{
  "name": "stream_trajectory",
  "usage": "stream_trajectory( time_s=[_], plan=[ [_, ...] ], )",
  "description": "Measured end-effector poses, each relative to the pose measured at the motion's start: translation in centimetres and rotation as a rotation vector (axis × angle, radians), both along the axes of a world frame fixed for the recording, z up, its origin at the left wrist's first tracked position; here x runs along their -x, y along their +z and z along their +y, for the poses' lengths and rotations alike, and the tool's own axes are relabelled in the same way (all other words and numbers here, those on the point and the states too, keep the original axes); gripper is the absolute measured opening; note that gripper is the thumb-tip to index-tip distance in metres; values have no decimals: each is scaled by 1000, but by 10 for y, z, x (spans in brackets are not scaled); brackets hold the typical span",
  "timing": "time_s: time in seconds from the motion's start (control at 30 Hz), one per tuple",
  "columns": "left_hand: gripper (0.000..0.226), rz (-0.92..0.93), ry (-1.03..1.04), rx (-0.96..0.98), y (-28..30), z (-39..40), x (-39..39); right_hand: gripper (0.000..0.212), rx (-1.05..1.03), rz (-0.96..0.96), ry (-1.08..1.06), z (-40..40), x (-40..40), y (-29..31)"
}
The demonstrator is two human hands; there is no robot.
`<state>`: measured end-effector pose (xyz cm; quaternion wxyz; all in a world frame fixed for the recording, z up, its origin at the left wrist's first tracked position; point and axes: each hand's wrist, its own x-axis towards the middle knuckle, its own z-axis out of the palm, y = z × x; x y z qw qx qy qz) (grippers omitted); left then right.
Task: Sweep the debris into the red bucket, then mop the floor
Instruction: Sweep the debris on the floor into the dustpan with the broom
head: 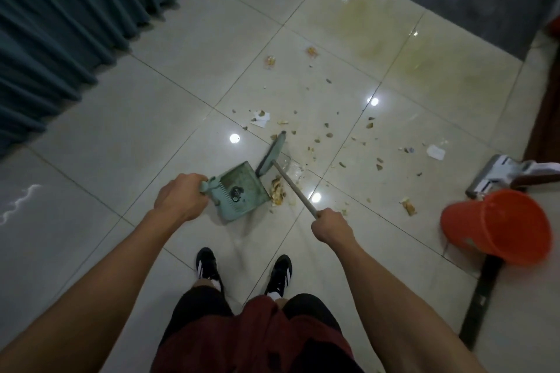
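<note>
- Head view, far left of both hands: dark teal pleated curtains [60, 24] hang down to the pale glossy tiled floor [121, 136].
- Left hand [178, 200] is curled tight round the handle of a worn green plastic dustpan [239, 191], which sits tilted on the floor between the two hands, its mouth facing the right hand's side.
- A small dark object lies inside the dustpan; what it is cannot be told.
- Just beyond the dustpan's mouth stands the green flat-headed broom [271, 154], its head touching the floor beside a small heap of yellowish crumbs [277, 191].
- Right hand [331, 228] is closed in a fist round the broom's pale stick.
- Ahead of both hands, scattered debris of crumbs and paper scraps [318, 136] is spread over the tiles, with a yellowish stain [394, 42] farther out.
- Right of the right hand, the red plastic bucket [497, 227] lies tipped on its side, mouth open.
- Behind the bucket lies a grey flat mop head [497, 175]; a dark pole [481, 297] runs under the bucket.
</note>
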<state>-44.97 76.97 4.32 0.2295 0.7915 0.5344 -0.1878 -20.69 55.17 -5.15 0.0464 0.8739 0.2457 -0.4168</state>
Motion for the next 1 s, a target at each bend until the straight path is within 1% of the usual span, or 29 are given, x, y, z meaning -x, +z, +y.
stream_trajectory(
  time_s=[0.2,0.37,0.5,0.63,0.73,0.87,1.0],
  plan=[
    [17,-20,74,-3,-4,57,47,45,-53,-1,19,76,29,-1],
    [12,-66,169,28,-15,138,115,36,-51,-38,54,174,72,-7],
    [11,-69,211,54,-19,201,161,38,-81,0,61,257,115,-14],
    [10,-54,226,56,-19,252,196,39,-90,-8,107,326,149,-16],
    [8,-55,231,68,-18,281,211,36,-89,-12,168,363,164,-15],
    [18,-47,234,81,-17,310,219,32,-76,-2,237,404,170,-20],
    [12,-40,240,67,-19,329,214,30,-67,2,280,436,166,-24]
  ],
)
